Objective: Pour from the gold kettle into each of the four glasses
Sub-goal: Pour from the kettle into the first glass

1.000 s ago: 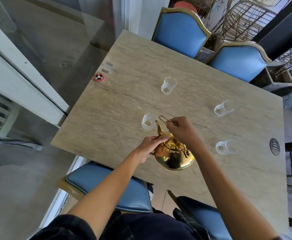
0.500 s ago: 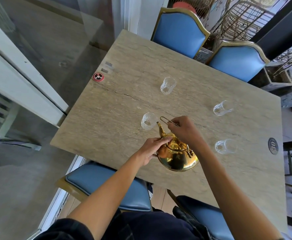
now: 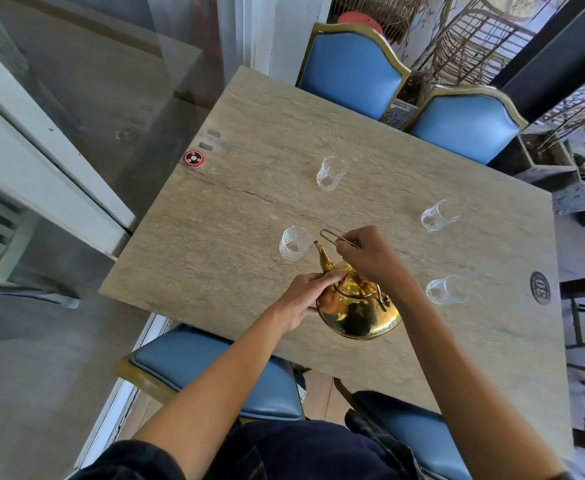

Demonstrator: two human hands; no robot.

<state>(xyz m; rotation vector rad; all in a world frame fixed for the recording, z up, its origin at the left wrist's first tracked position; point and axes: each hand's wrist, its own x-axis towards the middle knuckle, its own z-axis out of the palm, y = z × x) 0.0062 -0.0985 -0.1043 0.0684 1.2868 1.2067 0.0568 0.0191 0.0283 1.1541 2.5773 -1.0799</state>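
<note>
The gold kettle [image 3: 360,313] is held above the near part of the stone table [image 3: 235,237], spout pointing up-left toward the nearest glass [image 3: 294,243]. My right hand [image 3: 370,258] grips its thin wire handle. My left hand [image 3: 306,296] rests against the kettle's lid and left side. Three more clear glasses stand on the table: one at the far middle [image 3: 330,173], one at the right [image 3: 434,216], one at the near right [image 3: 445,289]. I cannot tell whether any glass holds liquid.
Blue chairs with gold frames stand at the far side [image 3: 353,69] [image 3: 467,126] and the near side [image 3: 214,368] [image 3: 419,431]. A red round button [image 3: 194,158] sits at the table's left corner, a round number badge [image 3: 540,287] at the right. A glass wall runs along the left.
The kettle has shifted slightly right and toward me, its spout drawing back from the nearest glass. Both hands stay on it.
</note>
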